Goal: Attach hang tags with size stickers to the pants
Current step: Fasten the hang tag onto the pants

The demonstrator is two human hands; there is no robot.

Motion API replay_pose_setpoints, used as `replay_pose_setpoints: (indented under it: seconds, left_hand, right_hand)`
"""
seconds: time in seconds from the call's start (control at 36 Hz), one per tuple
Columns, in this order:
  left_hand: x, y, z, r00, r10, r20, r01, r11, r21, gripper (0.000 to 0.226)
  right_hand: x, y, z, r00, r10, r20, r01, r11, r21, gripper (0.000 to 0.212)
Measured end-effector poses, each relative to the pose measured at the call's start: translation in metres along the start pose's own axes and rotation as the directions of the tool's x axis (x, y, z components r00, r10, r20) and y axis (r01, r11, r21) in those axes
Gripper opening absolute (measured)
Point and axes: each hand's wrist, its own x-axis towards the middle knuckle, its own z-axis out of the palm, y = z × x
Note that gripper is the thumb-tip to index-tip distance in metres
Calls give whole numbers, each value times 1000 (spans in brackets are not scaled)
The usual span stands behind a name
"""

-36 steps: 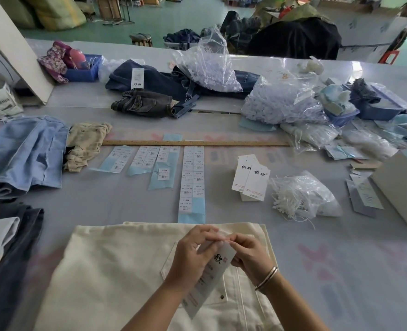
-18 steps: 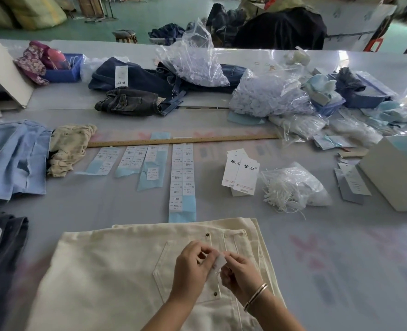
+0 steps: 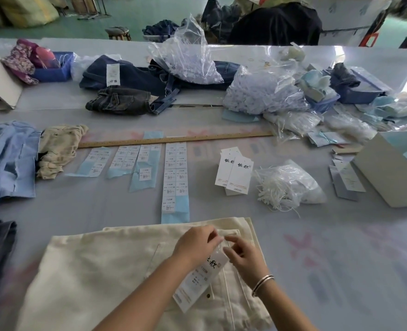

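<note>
Cream pants (image 3: 97,271) lie flat on the table in front of me, back pocket up. A white hang tag (image 3: 198,281) with black characters and a size sticker lies over the pocket, hanging from my hands. My left hand (image 3: 197,242) pinches the top of the tag near the waistband. My right hand (image 3: 244,255), with bracelets on the wrist, has its fingers curled at the same spot, fingertips nearly meeting the left; what it pinches is too small to tell. Sheets of size stickers (image 3: 175,177) lie beyond the pants.
A stack of blank hang tags (image 3: 234,172) and a bag of white tag loops (image 3: 290,185) sit right of the stickers. A wooden ruler (image 3: 173,139) runs across the table. Denim garments (image 3: 130,80), plastic bags (image 3: 259,91), a white box (image 3: 388,170) and blue clothing (image 3: 6,161) ring the work area.
The tag, folded small between my fingers half a second ago, now hangs long over the pocket. Both hands have moved up toward the waistband.
</note>
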Motion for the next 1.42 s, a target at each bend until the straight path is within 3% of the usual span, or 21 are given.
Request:
replay_pose_setpoints:
  seconds: [0.06,0.11,0.19,0.31,0.42,0.61,0.78,0.89,1.06,1.14,1.42]
  left_hand:
    - [8,7,3,999,1,34,5,984,-177,18]
    - [15,9,7,998,2,64,18,955,-296,19]
    - [27,7,15,997,-38,72,62,925,-374,19]
    - [43,-8,22,997,-66,-27,64,994,-88,16]
    - [54,-12,31,998,-6,55,-2,987,160,26]
    - [60,-14,38,993,119,-19,-109,957,269,18]
    - [57,-15,34,999,25,-27,-26,998,-64,6]
    - [52,-19,32,999,45,3,-44,985,-167,1]
    - [43,-21,29,992,-19,121,66,916,-397,11]
    - [42,-22,26,988,-47,149,108,893,-436,3]
    - [51,-18,17,968,-39,247,126,930,-345,20]
  right_hand:
    - [3,-2,4,1000,-18,13,18,1000,-1,20]
    - [7,0,5,999,33,-22,-30,994,104,26]
    - [12,3,1,989,148,-7,-140,954,267,24]
    - [20,12,-7,965,257,54,-262,935,237,33]
    - [33,14,-10,923,368,113,-381,918,115,38]
    - [46,16,-6,897,414,155,-375,899,-225,38]
    - [55,5,0,899,389,202,-253,836,-488,36]
    - [63,-6,3,887,390,248,-186,792,-582,33]
    - [50,-1,5,933,339,118,-236,826,-511,33]
    - [41,5,8,959,273,71,-206,849,-486,29]
    - [34,6,9,996,93,17,-66,819,-570,39]
